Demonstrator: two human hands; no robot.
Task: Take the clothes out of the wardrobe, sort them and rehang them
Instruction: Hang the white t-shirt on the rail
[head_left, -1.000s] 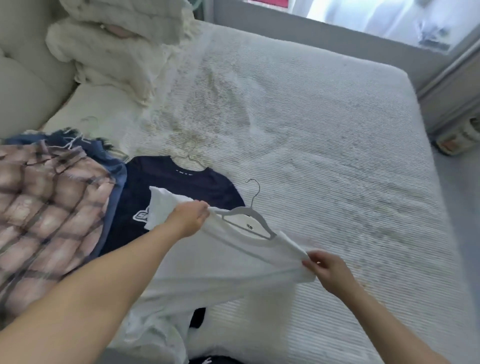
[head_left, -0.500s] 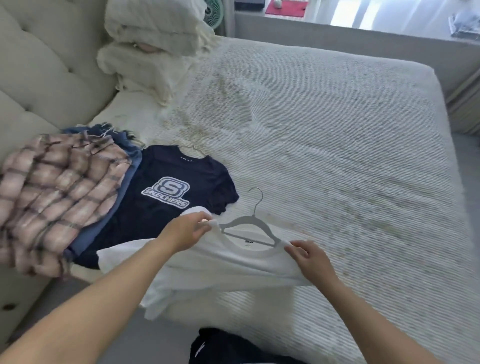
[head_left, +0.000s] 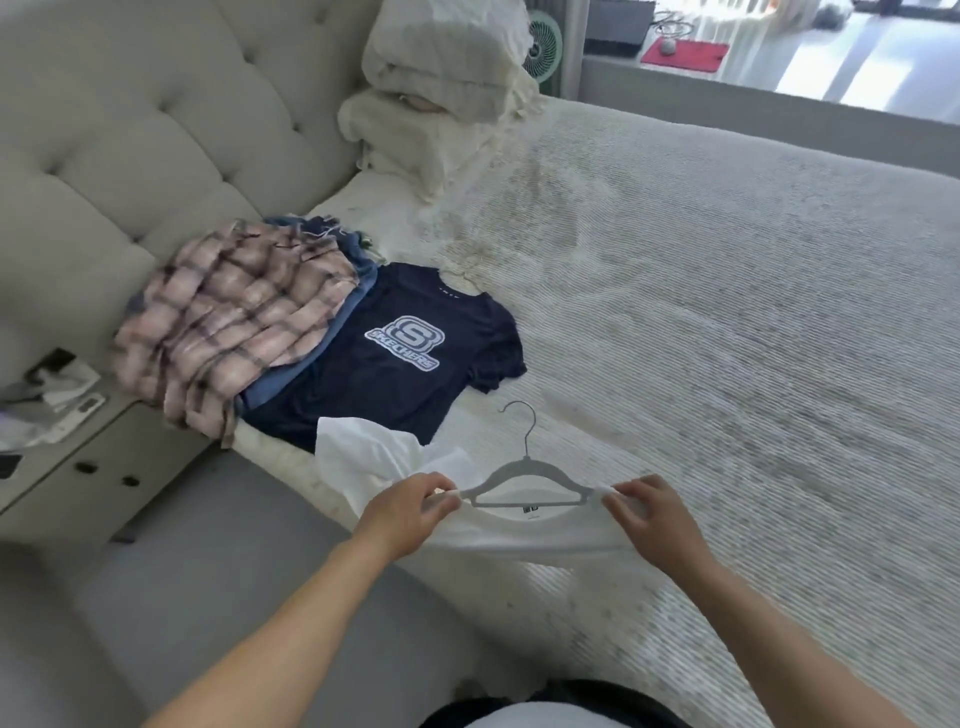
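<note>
A white T-shirt (head_left: 524, 535) on a grey hanger (head_left: 524, 475) lies at the near edge of the bed (head_left: 727, 312), its hook pointing away toward the far side. The left hand (head_left: 408, 512) pinches the shirt's left shoulder at the hanger's end, fingers curled onto the cloth; the right hand (head_left: 652, 512) pinches the right shoulder the same way. Just beyond, to the left, a navy T-shirt (head_left: 400, 358) with a printed logo lies flat, its near hem under the white sleeve. Left of that, a pink plaid shirt (head_left: 234, 322) rests on a blue garment (head_left: 332, 322), against the padded headboard (head_left: 156, 130). Folded cream bedding (head_left: 447, 93) is stacked at the far end
</note>
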